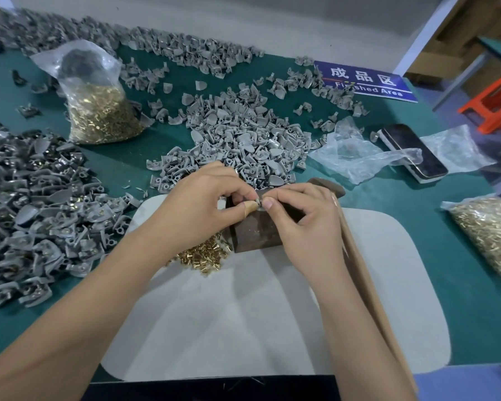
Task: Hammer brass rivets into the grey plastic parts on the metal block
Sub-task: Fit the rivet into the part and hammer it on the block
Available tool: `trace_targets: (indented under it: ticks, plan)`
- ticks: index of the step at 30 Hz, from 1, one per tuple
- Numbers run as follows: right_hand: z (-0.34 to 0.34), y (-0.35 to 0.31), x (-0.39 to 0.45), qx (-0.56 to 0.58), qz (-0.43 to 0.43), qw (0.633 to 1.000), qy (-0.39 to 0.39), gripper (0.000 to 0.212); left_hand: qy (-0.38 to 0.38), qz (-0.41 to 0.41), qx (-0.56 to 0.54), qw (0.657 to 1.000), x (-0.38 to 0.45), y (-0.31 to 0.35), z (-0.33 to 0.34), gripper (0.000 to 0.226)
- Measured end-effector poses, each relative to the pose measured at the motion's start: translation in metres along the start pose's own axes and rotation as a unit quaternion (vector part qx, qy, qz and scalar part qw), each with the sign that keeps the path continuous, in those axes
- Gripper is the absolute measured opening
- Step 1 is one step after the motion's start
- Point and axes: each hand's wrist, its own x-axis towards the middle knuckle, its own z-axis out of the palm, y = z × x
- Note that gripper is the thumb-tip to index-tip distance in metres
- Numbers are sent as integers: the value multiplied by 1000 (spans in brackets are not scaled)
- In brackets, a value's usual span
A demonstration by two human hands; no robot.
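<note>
Both hands met over the metal block [258, 230]: left hand [203, 204] and right hand [304, 224] pinched one grey plastic part [258, 201] on its top, probably seating a rivet; loose brass rivets [203, 254] lay near-left.

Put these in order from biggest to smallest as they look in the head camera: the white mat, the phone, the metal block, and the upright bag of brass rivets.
1. white mat
2. upright bag of brass rivets
3 and 4. phone and metal block: too alike, and hands hide part of the block.
</note>
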Motion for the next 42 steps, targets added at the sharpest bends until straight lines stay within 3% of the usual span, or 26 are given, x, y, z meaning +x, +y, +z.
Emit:
trace_targets:
  ticks: [9,17,26,32,37,42]
  plan:
    - [-6,-4,7,-5,7,999,-36,12,4,-3,-6,1000,-1,-1,1,6]
    - [-4,-4,0,2,0,1000,-7,9,4,-10,-7,1000,0,1,1,10]
    - [-14,-16,9,-96,-11,994,-52,5,0,-9,-2,1000,-1,0,1,6]
    - [-21,-36,24,-229,-83,958,-154,9,-1,-5,-3,1000,-1,-1,2,1]
    - [-24,-51,35,-321,-132,909,-232,14,-6,-8,1,1000,0,2,1,15]
    - [-23,-57,42,-354,-166,878,-275,13,-6,-4,8,1000,0,3,0,6]
